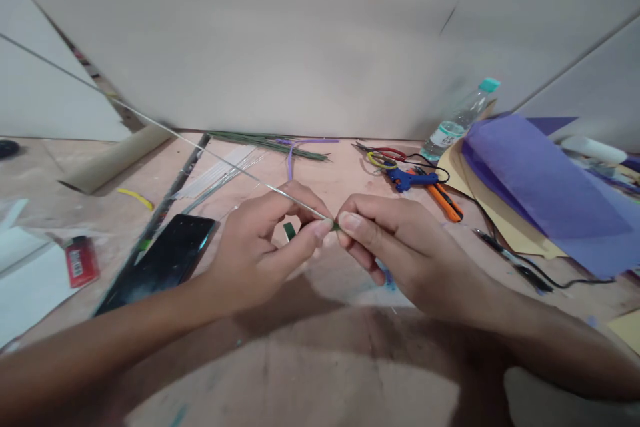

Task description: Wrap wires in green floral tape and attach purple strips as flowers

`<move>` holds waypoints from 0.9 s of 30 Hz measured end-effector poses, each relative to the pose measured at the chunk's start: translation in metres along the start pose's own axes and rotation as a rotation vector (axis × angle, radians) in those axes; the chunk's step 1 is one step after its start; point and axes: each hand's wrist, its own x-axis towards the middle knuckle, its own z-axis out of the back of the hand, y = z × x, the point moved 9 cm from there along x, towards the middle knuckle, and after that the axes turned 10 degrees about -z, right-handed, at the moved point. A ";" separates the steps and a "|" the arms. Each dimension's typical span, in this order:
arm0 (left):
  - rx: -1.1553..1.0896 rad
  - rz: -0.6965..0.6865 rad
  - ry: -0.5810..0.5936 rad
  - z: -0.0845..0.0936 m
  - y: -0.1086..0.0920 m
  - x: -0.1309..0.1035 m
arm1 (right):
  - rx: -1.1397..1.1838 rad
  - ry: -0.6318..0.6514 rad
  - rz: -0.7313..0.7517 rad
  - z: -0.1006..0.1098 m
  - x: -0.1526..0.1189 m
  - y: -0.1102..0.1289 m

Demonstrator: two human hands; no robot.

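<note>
A long thin wire [225, 161] runs from the upper left down to my fingertips. My left hand [273, 240] pinches it near its lower end between thumb and forefinger. Right beside it, my right hand [385, 237] has thumb and forefinger closed on a small green strip [336, 227] at the wire's end. Most of that strip is covered by my fingers, so its kind is unclear. Through the gap of my left hand shows a dark green piece with a pale edge [289, 231], perhaps a tape roll.
Left lie a phone [160, 260], a red lighter-like item [81, 261] and a cardboard tube [117, 157]. Green wires [270, 143] rest by the wall. At right are scissors [383, 157], a blue glue gun [410, 179], an orange cutter [445, 203], a bottle [457, 123] and purple sheets [545, 187].
</note>
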 end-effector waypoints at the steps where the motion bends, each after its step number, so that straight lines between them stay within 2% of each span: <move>1: -0.002 0.003 -0.021 0.001 0.000 -0.001 | -0.037 -0.022 0.021 0.001 -0.001 0.001; 3: -0.007 0.021 -0.074 0.004 0.000 -0.002 | -0.177 -0.115 0.105 0.005 -0.004 0.006; 7: -0.041 0.085 -0.131 0.007 0.001 -0.003 | -0.518 -0.357 0.376 0.008 -0.017 0.027; 11: -0.033 0.105 -0.103 0.006 -0.001 -0.004 | -0.717 -0.425 0.499 0.000 -0.021 0.035; 19: -0.082 0.104 0.084 -0.005 0.010 -0.001 | -0.734 -0.401 0.454 -0.002 -0.014 0.030; 24: -0.049 -0.003 0.121 -0.005 0.004 0.003 | -0.601 -0.356 0.372 0.003 -0.011 0.026; 27: -0.002 -0.098 0.128 -0.003 -0.005 0.006 | -0.424 -0.236 0.226 0.005 -0.006 0.018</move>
